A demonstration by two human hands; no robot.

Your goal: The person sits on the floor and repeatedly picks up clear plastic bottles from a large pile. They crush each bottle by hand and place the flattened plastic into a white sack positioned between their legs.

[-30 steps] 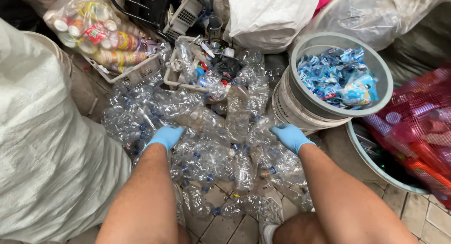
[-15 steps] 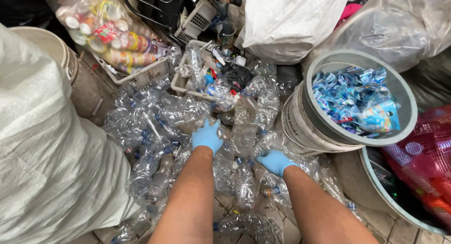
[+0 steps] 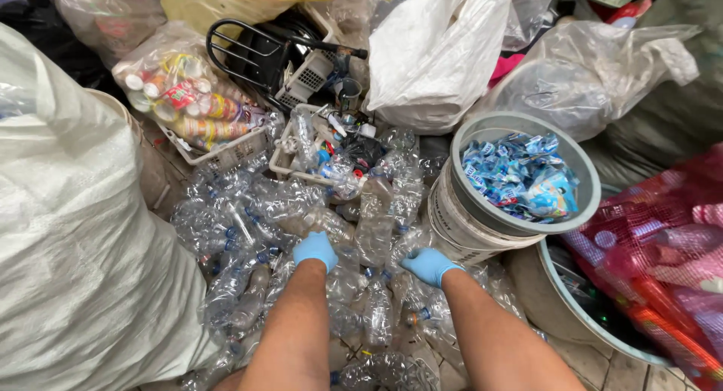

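Observation:
A heap of crushed clear plastic bottles (image 3: pixel 256 218) covers the floor in front of me. Both my hands wear blue gloves. My left hand (image 3: pixel 315 249) presses down into the heap, fingers curled among the bottles. My right hand (image 3: pixel 428 264) rests on bottles just beside a grey bucket (image 3: pixel 520 227) filled with torn blue bottle labels (image 3: pixel 520 176). Whether either hand has closed on a single bottle is hidden by the clutter.
A big white woven sack (image 3: pixel 75 240) fills the left side. A red mesh bag (image 3: pixel 663 263) lies at the right over a pale tub (image 3: pixel 580 327). Behind the heap are white baskets (image 3: pixel 226 154), a bag of colourful cans (image 3: pixel 184 97) and white plastic bags (image 3: pixel 437 52).
Both hands have pushed forward and closer together into the bottle heap, the right one nearing the bucket. The view has tilted up.

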